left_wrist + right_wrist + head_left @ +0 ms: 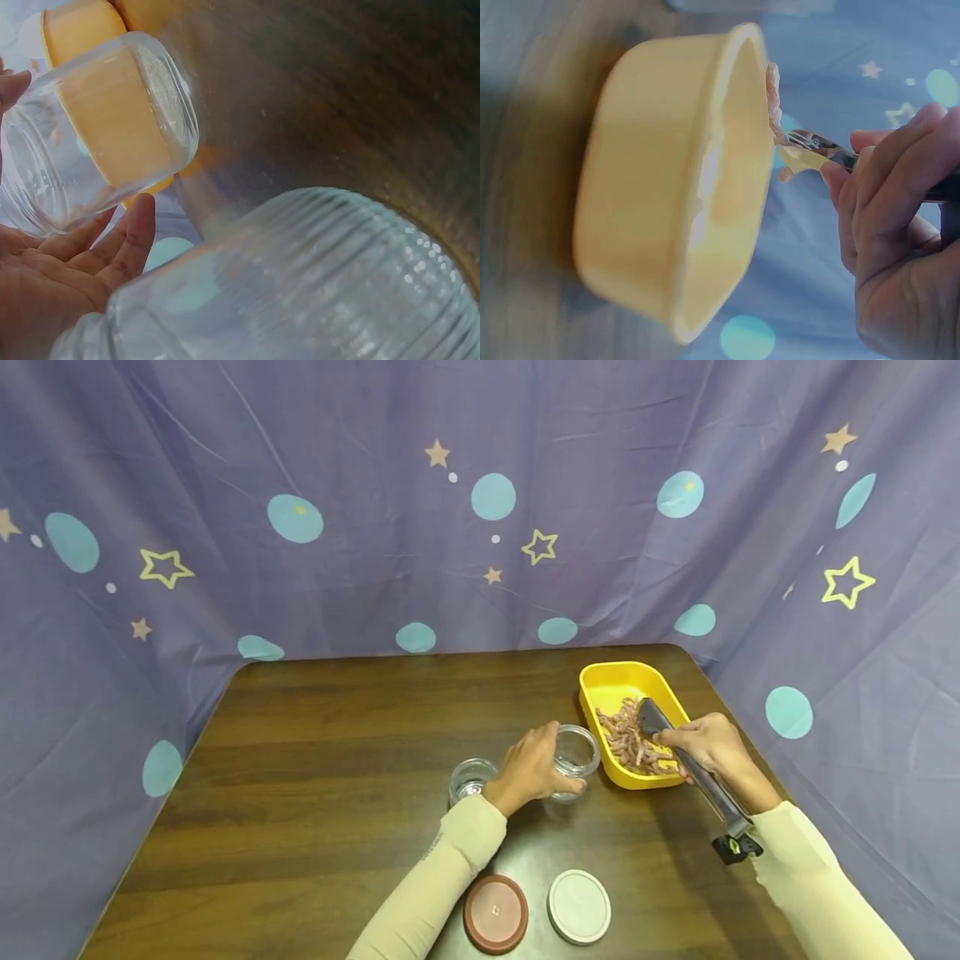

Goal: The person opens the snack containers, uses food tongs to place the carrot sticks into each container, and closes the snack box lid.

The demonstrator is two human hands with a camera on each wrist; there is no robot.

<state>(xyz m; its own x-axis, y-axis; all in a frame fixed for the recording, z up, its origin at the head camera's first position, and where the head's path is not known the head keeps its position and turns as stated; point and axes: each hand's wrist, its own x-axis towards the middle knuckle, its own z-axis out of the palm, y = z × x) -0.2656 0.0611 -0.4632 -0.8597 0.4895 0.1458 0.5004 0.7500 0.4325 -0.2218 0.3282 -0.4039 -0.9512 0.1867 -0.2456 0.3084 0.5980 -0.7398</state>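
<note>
My left hand [528, 768] holds a clear glass jar [576, 752] beside the tray, thumb on the near side and fingers on the far side. In the left wrist view, that jar [120, 127] looks empty. My right hand [712, 747] grips dark metal tongs [705, 781] over the yellow tray [641, 782]. Thin pinkish-brown pieces [633, 743], resembling dried shrimp, lie heaped inside. From the right wrist, a toothed tong tip [810, 142] shows at the rim, with one pinkish piece [773, 94] against it.
A second clear jar [471, 772], ribbed on its side, stands left of the left wrist. Toward the front of the wooden table [337, 793] lie a reddish-brown lid [495, 914] and a white lid [579, 907]. A purple patterned curtain [375, 527] surrounds the table's back and sides.
</note>
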